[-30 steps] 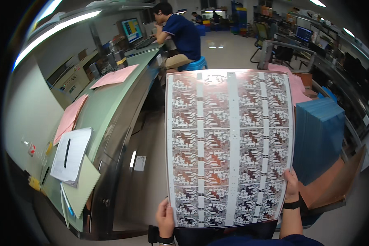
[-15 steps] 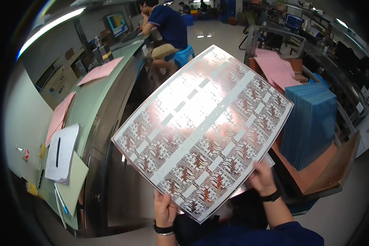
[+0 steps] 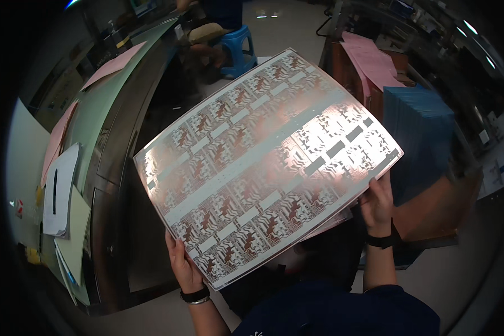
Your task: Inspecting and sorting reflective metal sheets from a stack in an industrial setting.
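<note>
A large printed circuit board panel [image 3: 263, 151], shiny silver and copper with rows of repeated patterns, is held up tilted in front of me. My left hand [image 3: 185, 269] is closed on its near left edge, thumb on the face. My right hand [image 3: 377, 206] grips the edge near its right corner. Most fingers of both hands are hidden behind the panel. Light glares off the right part of the board. Below the near edge, part of another pale flat piece [image 3: 327, 224] shows; what it is I cannot tell.
At right, upright blue panels [image 3: 417, 145] are stacked in a brown-lined rack [image 3: 448, 204], with pink sheets [image 3: 369, 59] behind. The green-topped bench [image 3: 115, 92] on the left bears papers, a notebook [image 3: 61, 190] and a pen. Farther off, a person sits on a blue stool [image 3: 239, 53].
The panel has turned, and its glare has shifted from the upper middle to the right. My left hand has moved left; my right hand has moved slightly up and right. The view has tipped downward.
</note>
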Action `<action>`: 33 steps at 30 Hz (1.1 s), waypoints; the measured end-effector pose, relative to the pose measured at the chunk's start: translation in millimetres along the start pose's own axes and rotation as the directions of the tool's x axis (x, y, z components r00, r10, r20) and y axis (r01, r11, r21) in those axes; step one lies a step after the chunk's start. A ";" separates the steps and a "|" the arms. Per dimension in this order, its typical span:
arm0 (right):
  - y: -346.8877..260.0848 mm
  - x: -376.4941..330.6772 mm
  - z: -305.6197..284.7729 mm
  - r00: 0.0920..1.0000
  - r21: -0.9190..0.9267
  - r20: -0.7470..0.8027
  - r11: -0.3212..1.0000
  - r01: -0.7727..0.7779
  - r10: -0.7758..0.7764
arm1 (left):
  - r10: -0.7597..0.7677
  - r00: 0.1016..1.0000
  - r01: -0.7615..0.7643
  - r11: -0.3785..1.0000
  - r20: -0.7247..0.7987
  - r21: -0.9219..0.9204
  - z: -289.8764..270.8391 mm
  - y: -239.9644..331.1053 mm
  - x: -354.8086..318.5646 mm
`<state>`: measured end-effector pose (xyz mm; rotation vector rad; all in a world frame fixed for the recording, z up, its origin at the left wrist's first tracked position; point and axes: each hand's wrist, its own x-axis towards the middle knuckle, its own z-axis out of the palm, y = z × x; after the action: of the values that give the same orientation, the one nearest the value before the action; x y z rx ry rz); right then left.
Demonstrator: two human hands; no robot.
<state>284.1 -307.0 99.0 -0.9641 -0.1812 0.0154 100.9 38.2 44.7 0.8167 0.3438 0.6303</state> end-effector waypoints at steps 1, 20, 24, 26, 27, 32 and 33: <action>1.1 -0.6 -2.3 1.000 0.008 0.020 1.000 0.007 -0.007 | 0.006 1.000 -0.006 1.000 -0.010 0.011 -1.8 -1.2 -0.6; 120.7 -65.8 43.4 0.698 -0.491 0.648 0.868 0.077 0.305 | -0.163 0.976 0.192 0.958 0.146 -0.215 43.6 -10.9 10.7; 88.5 -95.0 99.4 0.678 -0.530 0.725 0.726 0.439 0.120 | -0.124 0.974 0.157 0.973 0.190 -0.171 92.5 -21.7 -17.0; 82.5 -95.7 103.8 0.840 -0.324 0.471 0.939 -0.119 0.269 | -0.130 0.968 0.167 0.973 0.216 -0.160 105.7 -24.2 -27.1; 74.9 -96.7 112.2 0.895 -0.123 0.291 0.941 -0.316 0.339 | -0.116 0.963 0.142 0.985 0.245 -0.093 109.7 -26.3 -32.7; 67.0 -69.0 62.7 0.946 0.072 -0.034 0.945 -0.319 0.322 | -0.154 0.854 0.005 0.957 0.498 0.289 113.2 -14.5 -33.1; 43.4 -57.6 57.8 0.979 0.164 -0.025 0.967 -0.196 0.202 | -0.181 0.848 0.004 0.942 0.499 0.335 98.9 -13.4 -29.9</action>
<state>221.1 -240.4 87.2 -0.8171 -0.0433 0.1924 133.9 -43.9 99.7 1.2430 -0.0208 0.2355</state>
